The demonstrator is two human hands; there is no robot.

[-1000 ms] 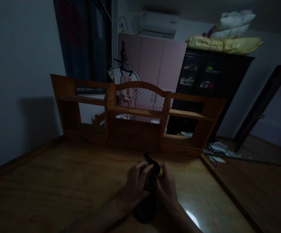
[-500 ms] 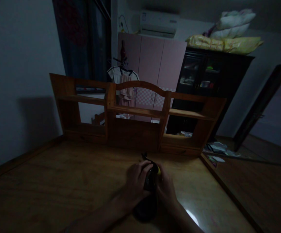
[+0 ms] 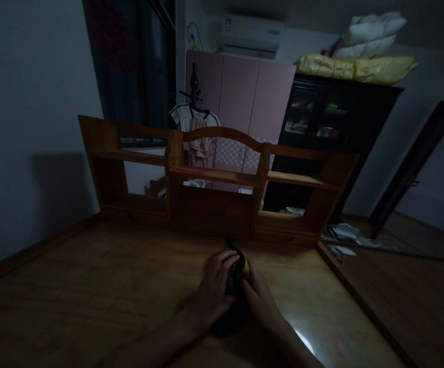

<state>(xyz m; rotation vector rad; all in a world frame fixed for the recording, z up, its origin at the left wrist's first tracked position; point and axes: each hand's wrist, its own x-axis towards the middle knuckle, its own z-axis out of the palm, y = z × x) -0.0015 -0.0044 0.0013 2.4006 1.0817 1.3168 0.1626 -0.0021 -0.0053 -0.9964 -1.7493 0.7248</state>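
Low in the middle of the view, both my hands are closed around a black shoe-like object (image 3: pixel 234 278) with a yellow patch (image 3: pixel 246 268) on its right side. Its exact kind is hard to make out in the dim light. A thin dark tip sticks up beyond my fingers, and a rounded dark end lies nearer to me, below my hands. My left hand (image 3: pixel 216 283) wraps it from the left, fingers over the top. From the right, my right hand (image 3: pixel 259 291) grips it beside the yellow patch, thumb toward the middle. My palms hide part of it.
The object is above a wooden surface (image 3: pixel 130 276). A wooden shelf unit (image 3: pixel 214 176) runs along its far edge. A raised rim (image 3: pixel 359 301) borders the right side, and a wall (image 3: pixel 33 128) stands at left. Papers (image 3: pixel 344 232) lie beyond the right corner.
The black object has turned and tilted slightly between my hands, its near end shifting away from me. My right thumb now shows on its near side. Less of the yellow side's edge sticks out.
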